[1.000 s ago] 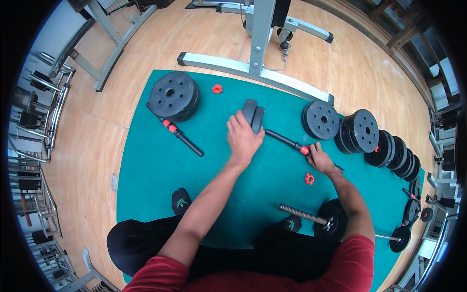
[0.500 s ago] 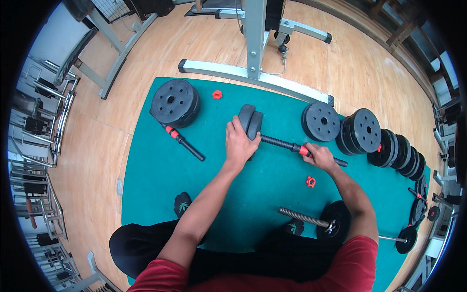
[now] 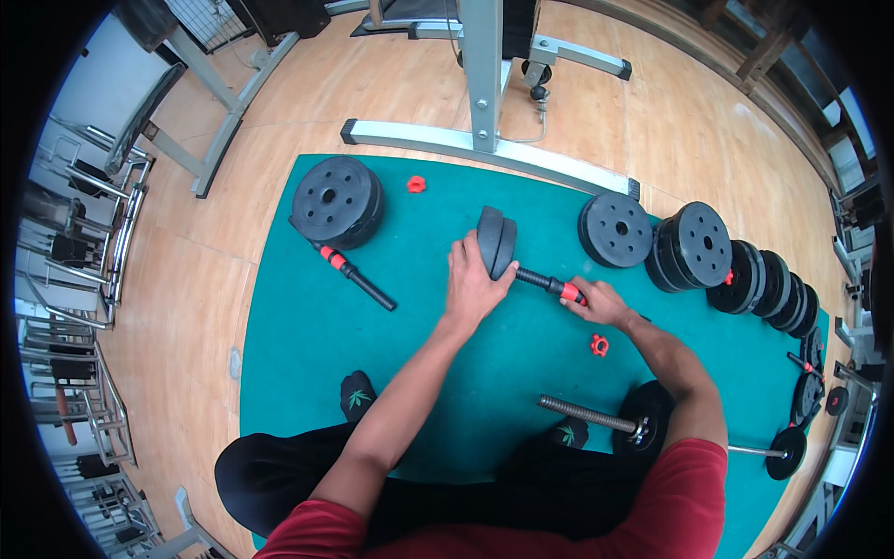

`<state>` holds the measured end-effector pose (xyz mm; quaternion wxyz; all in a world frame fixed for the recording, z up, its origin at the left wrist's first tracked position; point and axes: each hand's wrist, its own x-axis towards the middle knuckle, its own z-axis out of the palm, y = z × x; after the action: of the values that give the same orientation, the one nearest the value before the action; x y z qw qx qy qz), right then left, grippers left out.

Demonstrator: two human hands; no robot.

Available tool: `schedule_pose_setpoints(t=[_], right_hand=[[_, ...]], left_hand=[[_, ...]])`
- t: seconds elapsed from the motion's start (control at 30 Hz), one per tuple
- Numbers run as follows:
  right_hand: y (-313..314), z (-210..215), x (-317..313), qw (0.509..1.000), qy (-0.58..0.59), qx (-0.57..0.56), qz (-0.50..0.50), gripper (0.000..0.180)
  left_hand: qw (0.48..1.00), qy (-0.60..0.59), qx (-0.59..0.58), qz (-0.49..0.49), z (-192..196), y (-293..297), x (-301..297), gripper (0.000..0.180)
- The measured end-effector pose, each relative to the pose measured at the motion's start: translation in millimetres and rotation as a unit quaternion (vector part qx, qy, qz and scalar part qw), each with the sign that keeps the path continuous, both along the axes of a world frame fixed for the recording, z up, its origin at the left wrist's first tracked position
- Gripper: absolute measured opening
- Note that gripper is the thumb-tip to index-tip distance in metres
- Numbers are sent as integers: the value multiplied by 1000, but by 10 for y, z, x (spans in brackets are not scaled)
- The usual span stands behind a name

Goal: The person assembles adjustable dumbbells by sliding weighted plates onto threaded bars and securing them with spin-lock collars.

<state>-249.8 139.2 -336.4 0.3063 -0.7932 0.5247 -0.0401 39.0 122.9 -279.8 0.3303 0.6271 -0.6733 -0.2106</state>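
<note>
Two dark grey weight plates (image 3: 496, 240) stand on edge near the middle of the mat, side by side on a threaded black dumbbell bar (image 3: 535, 278). My left hand (image 3: 475, 287) grips the plates from the near-left side, its thumb by the bar. Closed round the bar's black-and-red handle is my right hand (image 3: 601, 303); the bar's far-right end is mostly hidden behind it. A red star-shaped collar nut (image 3: 599, 346) lies just below my right hand. Another red collar nut (image 3: 416, 184) rests farther off, to the upper left.
A plate stack (image 3: 331, 198) and a black-red bar (image 3: 357, 276) lie at left on the green mat (image 3: 307, 373). More plates (image 3: 691, 247) line the right. Nearby is a metal bar with a plate (image 3: 587, 413). A grey machine frame (image 3: 419, 138) stands beyond.
The plates and bar have shifted slightly right and toward me, with my left hand still on them. My right hand has moved a little left, and the bar's end shows less.
</note>
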Motion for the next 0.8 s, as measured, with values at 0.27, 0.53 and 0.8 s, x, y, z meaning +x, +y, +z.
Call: schedule_pose_setpoints(t=[0.27,0.53,0.8], right_hand=[[-371,3,582,997,-13,-70,38,43],[-525,-33,841,994,-6,-84,71,40],[-559,-77,822,993,36,-85,75,37]], left_hand=[[999,30,-8,-33,-149,-119,146,84],[970,204,110,-70,-320,-195,362,64],[948,-79,227,-209,27,-470,872,70]])
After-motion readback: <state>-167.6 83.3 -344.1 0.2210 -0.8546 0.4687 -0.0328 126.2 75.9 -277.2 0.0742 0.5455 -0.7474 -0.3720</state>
